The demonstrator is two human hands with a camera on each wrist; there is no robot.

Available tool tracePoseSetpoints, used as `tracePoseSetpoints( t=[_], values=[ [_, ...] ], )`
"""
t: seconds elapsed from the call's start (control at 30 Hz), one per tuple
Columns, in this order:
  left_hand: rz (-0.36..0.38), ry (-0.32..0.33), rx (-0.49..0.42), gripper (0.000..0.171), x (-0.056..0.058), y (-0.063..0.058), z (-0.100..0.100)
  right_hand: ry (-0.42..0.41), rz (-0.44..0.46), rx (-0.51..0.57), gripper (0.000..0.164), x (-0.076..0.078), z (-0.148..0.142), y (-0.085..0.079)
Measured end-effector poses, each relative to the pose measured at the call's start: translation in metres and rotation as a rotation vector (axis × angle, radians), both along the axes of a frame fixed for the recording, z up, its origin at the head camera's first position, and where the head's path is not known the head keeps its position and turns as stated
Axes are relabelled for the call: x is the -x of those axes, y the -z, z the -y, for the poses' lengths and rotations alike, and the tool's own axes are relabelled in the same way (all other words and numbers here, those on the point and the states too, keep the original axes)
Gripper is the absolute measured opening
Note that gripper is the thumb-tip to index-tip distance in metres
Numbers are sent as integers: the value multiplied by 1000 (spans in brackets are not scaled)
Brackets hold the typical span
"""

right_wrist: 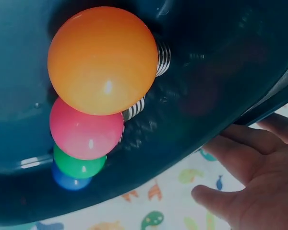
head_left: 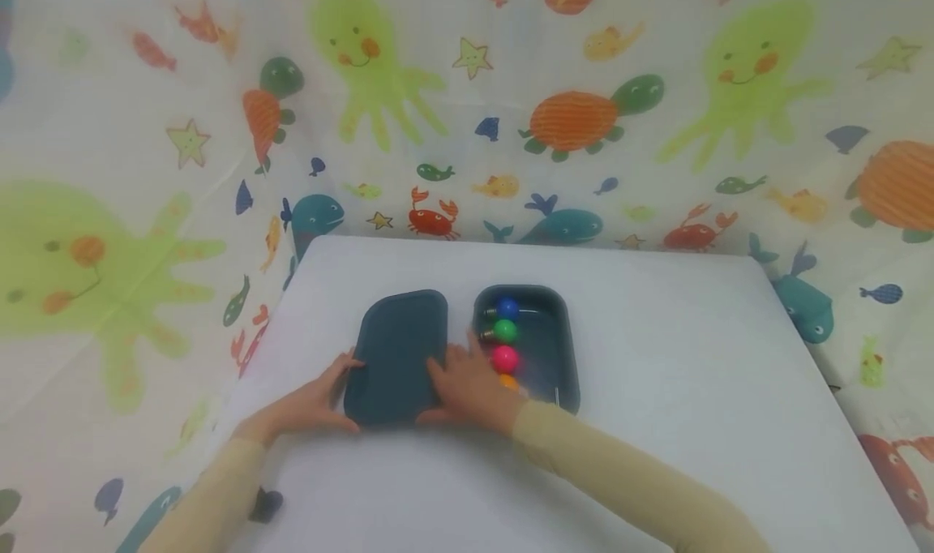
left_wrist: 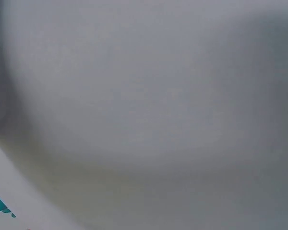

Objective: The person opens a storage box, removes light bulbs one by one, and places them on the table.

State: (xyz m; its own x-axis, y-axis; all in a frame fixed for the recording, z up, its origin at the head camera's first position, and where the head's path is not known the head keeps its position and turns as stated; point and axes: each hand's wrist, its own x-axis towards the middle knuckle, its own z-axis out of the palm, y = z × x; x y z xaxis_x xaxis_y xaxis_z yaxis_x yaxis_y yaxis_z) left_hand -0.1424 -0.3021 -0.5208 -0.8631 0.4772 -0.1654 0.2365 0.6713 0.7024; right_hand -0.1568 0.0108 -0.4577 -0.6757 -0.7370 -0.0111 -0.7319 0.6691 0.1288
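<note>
A dark blue-green rounded panel, like a lid or an upturned tray, lies on the table's left half. My left hand is at its left edge, thumb and fingers spread apart. At its lower right side is my right hand, fingers extended along the edge. Just right of that hand stands a dark tray. A row of round light bulbs lines the tray's left side: blue, green, pink and orange. In the right wrist view their screw bases show. The left wrist view is mostly blurred.
The white table stretches to the right of the tray. A curtain printed with sea animals hangs behind the table and along its left side. A dark small shape shows beside the left sleeve.
</note>
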Motion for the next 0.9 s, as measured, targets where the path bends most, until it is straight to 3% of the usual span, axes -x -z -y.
tracePoseSetpoints(
  t=[0.7, 0.9],
  values=[
    [-3, 2, 38, 104, -2, 7, -2, 7, 56, -39, 76, -4, 5, 9],
    [-14, -11, 77, 106, -5, 3, -1, -5, 85, -45, 73, -4, 9, 5]
  ],
)
